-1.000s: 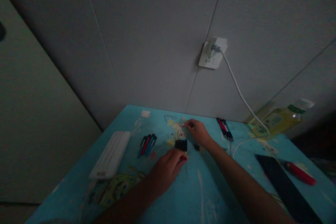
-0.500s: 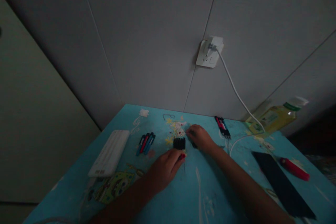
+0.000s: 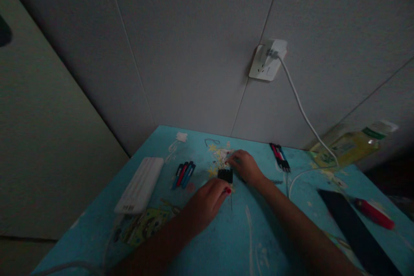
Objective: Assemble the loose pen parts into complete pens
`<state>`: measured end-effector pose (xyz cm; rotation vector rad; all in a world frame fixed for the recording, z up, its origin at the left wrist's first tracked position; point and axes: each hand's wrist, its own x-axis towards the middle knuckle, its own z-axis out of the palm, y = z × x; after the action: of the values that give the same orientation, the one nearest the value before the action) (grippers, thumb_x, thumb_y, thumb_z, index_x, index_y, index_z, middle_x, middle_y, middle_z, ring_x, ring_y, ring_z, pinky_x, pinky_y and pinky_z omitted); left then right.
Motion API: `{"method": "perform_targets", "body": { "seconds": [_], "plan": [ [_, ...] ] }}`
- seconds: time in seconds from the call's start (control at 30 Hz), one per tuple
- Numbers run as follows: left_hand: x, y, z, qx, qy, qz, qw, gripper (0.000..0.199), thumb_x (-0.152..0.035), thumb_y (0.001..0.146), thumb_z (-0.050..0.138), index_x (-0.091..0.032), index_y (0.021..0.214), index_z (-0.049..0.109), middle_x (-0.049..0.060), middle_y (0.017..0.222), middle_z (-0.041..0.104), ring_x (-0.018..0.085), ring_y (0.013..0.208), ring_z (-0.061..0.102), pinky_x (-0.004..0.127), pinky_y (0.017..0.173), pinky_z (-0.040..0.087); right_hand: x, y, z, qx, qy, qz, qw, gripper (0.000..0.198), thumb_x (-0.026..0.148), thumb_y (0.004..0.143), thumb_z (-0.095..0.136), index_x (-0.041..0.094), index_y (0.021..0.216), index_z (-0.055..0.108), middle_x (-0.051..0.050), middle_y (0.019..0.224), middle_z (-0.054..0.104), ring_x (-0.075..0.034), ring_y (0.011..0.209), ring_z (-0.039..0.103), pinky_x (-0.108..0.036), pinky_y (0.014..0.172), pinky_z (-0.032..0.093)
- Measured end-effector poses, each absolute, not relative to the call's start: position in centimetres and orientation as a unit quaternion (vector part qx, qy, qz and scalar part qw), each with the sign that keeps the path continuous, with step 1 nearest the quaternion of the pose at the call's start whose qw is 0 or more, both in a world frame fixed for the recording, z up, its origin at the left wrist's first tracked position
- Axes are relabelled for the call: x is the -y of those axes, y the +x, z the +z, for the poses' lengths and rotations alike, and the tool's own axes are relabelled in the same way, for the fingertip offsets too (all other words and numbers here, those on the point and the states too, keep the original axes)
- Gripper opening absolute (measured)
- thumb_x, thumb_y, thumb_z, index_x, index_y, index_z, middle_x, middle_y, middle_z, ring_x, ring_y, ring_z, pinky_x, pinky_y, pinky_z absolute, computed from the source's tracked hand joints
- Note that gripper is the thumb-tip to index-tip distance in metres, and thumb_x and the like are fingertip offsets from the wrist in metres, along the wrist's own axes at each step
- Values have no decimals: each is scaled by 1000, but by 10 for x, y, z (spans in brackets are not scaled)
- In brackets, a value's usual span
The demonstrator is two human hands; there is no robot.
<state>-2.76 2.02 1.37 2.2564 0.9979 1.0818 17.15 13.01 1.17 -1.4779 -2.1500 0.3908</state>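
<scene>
My left hand (image 3: 207, 200) is closed at the front middle of the table around a small bundle. A row of black pen ends (image 3: 225, 175) sticks out beyond its fingers, and a red end shows by the thumb. The rest of the bundle is hidden. Just beyond and to the right, my right hand (image 3: 246, 167) hovers low with its fingers loosely bent and a little apart. No held thing shows in it. A small dark object beneath its palm is mostly covered. Left of my hands lie several blue and red pens (image 3: 183, 175) with black caps.
A white power strip (image 3: 140, 186) lies at left. At the back right are more red and blue pens (image 3: 280, 157). A bottle of yellow liquid (image 3: 352, 146), a white cable (image 3: 299, 103), a dark flat strip (image 3: 359, 233) and a red-handled object (image 3: 374, 214) are on the right.
The view has shifted slightly, moving the scene rightward. My right hand's fingers have moved a little further over the printed picture, nearer the black pen ends. My left hand keeps its grip.
</scene>
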Motion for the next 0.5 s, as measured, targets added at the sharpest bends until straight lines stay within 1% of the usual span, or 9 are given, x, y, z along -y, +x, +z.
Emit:
{"method": "perform_targets", "body": {
  "seconds": [0.07,0.23,0.27,0.3,0.37,0.43,0.5],
  "plan": [
    [-20,-27,13,-349,818,402,218,15,-18,98,45,-18,107,56,6,102,65,17,99,61,31,90,50,-122,177,18,779,-546,157,265,15,27,89,59,18,88,70,-7,93,70,-20,88,62,-30,84,43],
    [-19,-26,13,-335,823,402,221,17,-16,97,45,-17,110,56,7,104,64,17,102,61,31,92,50,-73,190,32,755,-548,214,291,22,36,93,54,19,89,68,-3,81,70,-16,69,63,-26,66,48],
    [-19,-26,13,-332,825,401,221,17,-16,97,45,-17,111,56,8,105,64,17,102,60,32,92,51,-59,192,35,749,-545,231,298,22,37,93,54,20,90,68,-2,82,71,-16,71,64,-26,66,49],
    [-18,-26,13,-328,827,400,220,18,-16,97,45,-17,112,56,8,106,63,17,103,60,32,92,51,-46,194,37,730,-538,266,326,21,36,93,55,20,92,68,-3,86,71,-16,76,64,-26,70,50],
    [-18,-27,13,-321,833,394,221,19,-15,97,45,-17,114,55,9,108,62,17,105,59,32,93,50,-23,198,42,706,-518,308,371,19,34,93,56,23,101,69,-3,97,70,-18,89,65,-28,80,49],
    [-17,-26,13,-317,837,385,226,20,-15,97,45,-17,114,55,9,110,61,17,106,59,32,95,49,-8,202,46,689,-509,323,403,19,31,93,57,26,106,69,-3,106,68,-18,100,62,-30,88,47],
    [-16,-26,12,-318,839,374,233,20,-15,97,46,-17,115,55,9,110,61,17,107,58,31,94,49,2,205,49,664,-509,329,438,18,30,93,57,28,105,69,-2,106,67,-18,100,62,-29,90,47]
  ]
}}
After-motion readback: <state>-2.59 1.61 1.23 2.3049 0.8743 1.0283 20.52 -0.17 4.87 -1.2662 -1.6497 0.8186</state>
